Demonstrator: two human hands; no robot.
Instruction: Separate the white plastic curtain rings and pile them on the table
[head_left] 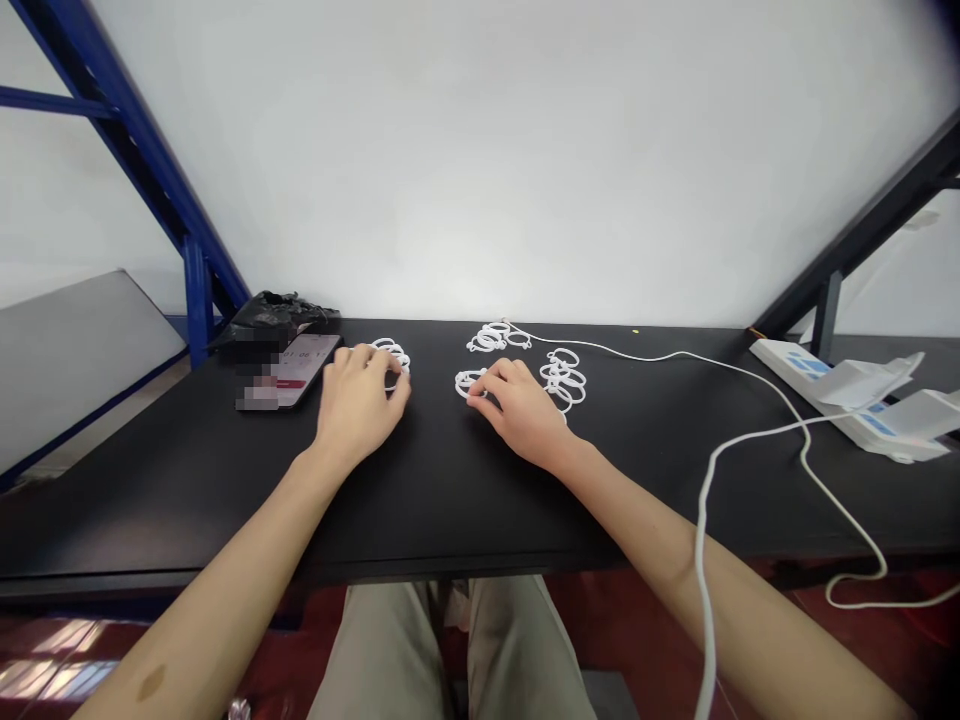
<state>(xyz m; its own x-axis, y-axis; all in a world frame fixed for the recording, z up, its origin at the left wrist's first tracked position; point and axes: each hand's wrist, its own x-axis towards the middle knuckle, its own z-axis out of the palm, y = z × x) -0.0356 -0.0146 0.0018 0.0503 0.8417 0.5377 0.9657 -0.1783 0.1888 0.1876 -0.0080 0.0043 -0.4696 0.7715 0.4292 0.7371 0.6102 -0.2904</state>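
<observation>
My left hand point(364, 395) rests on the black table, fingers curled over a small pile of white rings point(388, 345). Its thumb and forefinger close in on the rings' near edge, and part of the pile is hidden under the hand. Pinched together, the fingertips of my right hand point(523, 408) hold the edge of another white ring group point(463, 382). Behind that hand lies a looser heap of white rings point(568, 378), partly covered by it. A further cluster of white rings point(491, 337) sits at the back, near the wall.
A phone point(309, 360) and a crumpled black plastic bag point(274, 312) lie at the left. A white cable point(637, 357) crosses the table and hangs over my right forearm. White devices with blue panels point(840, 395) stand at the right. Blue frame bars point(135, 130) rise at the left.
</observation>
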